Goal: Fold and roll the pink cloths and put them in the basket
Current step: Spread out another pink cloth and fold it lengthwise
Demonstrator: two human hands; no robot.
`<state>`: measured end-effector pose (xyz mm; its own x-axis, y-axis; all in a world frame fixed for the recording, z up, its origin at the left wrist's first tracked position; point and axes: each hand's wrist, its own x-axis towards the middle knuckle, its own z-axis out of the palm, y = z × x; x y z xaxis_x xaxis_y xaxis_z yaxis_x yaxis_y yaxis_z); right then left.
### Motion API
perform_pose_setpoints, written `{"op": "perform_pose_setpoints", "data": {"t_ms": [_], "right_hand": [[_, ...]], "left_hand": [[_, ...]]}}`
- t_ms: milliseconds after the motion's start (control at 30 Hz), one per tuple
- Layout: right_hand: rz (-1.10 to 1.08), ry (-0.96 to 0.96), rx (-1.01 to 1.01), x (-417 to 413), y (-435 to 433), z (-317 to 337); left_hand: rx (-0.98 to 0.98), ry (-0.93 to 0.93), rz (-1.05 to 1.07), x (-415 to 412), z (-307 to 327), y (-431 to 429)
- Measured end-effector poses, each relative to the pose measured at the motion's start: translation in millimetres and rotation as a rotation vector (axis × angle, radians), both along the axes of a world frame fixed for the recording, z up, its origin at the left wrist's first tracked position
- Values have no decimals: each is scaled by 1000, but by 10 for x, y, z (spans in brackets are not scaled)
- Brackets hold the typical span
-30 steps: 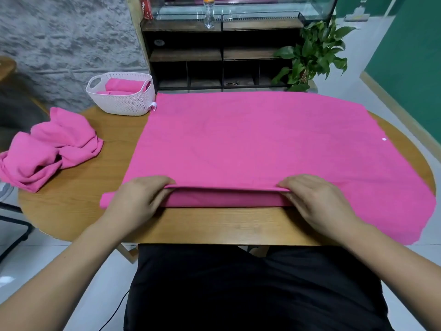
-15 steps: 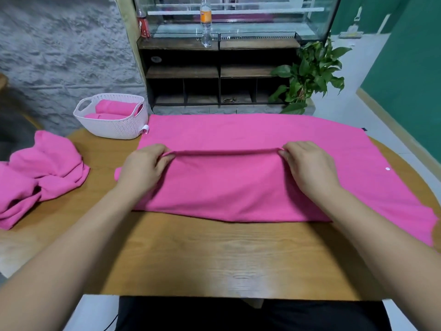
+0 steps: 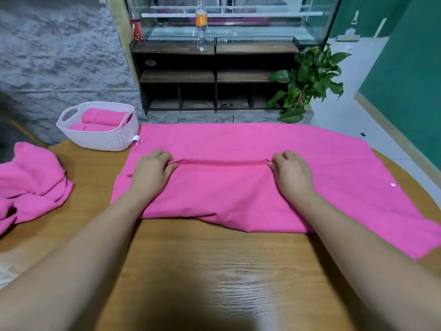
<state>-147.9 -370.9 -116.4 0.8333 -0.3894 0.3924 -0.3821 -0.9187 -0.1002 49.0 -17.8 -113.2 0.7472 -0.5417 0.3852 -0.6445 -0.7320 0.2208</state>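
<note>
Two grips clamp the pink cloth (image 3: 226, 194) on the bench (image 3: 214, 271): left grip (image 3: 152, 169) and right grip (image 3: 292, 173) pinch its doubled-over edge taut so the fold lies straight; basket (image 3: 107, 142) at ten o'clock.

Even indoor light; blurred, warped edges

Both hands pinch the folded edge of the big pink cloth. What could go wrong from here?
1. The right end of the cloth lies unheld beyond the right hand; it may lag and skew the fold.
2. The near fold line looks wavy, so the layers may not line up.
3. The basket stands close by the cloth's far left corner; the left hand, pushing farther, might bump it.
</note>
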Motion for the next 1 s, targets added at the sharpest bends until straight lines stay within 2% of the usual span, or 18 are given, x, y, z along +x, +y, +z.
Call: {"op": "perform_pose_setpoints", "data": {"t_ms": [200, 400, 1000], "right_hand": [[25, -85, 10, -44, -45, -113], [28, -109, 105, -216, -1, -136], [96, -144, 199, -1516, 509, -131]], "left_hand": [[-100, 79, -17, -55, -62, 91], [-106, 99, -23, -208, -73, 193], [-141, 187, -38, -1358, -136, 735]]}}
